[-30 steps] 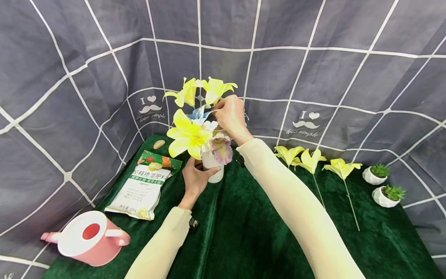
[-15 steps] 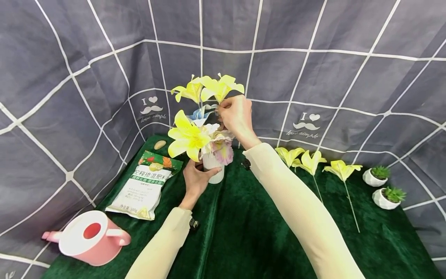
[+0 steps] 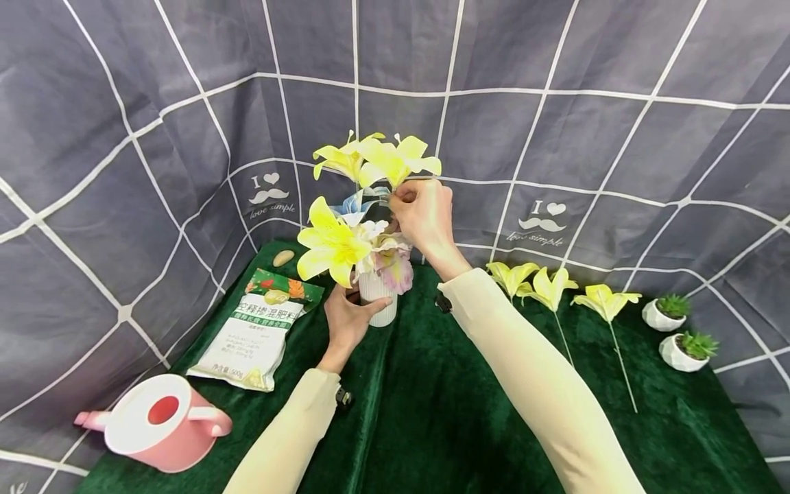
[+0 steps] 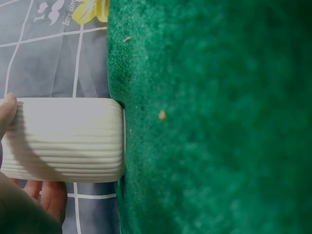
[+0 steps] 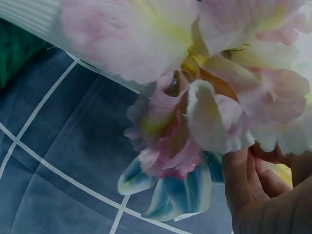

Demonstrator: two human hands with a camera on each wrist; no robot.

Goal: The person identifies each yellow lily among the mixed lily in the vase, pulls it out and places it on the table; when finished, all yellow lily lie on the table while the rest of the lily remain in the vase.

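A white ribbed vase (image 3: 384, 312) stands on green cloth, and my left hand (image 3: 347, 317) grips it low around its side. The left wrist view shows the thumb and fingers on either side of the vase (image 4: 68, 141). Above it, my right hand (image 3: 426, 218) pinches just below a yellow lily (image 3: 400, 162), apparently on its stem, which the fingers mostly hide. Beside that bloom is another yellow lily (image 3: 348, 158), with a large lily (image 3: 333, 243) lower in front. Pink-white flowers (image 5: 122, 39) and a blue flower (image 5: 185, 197) fill the right wrist view near my right fingers.
Left of the vase lie a fertilizer bag (image 3: 249, 336) and a pale stone (image 3: 284, 258). A pink watering can (image 3: 179, 439) stands nearer. Rightward lie yellow lilies (image 3: 605, 300) on stems, beside two potted succulents (image 3: 665, 312). A grey gridded curtain (image 3: 494, 137) rises behind.
My right hand has shifted right and slightly down, and the two upper lilies have moved right with it. My left hand stays on the vase.
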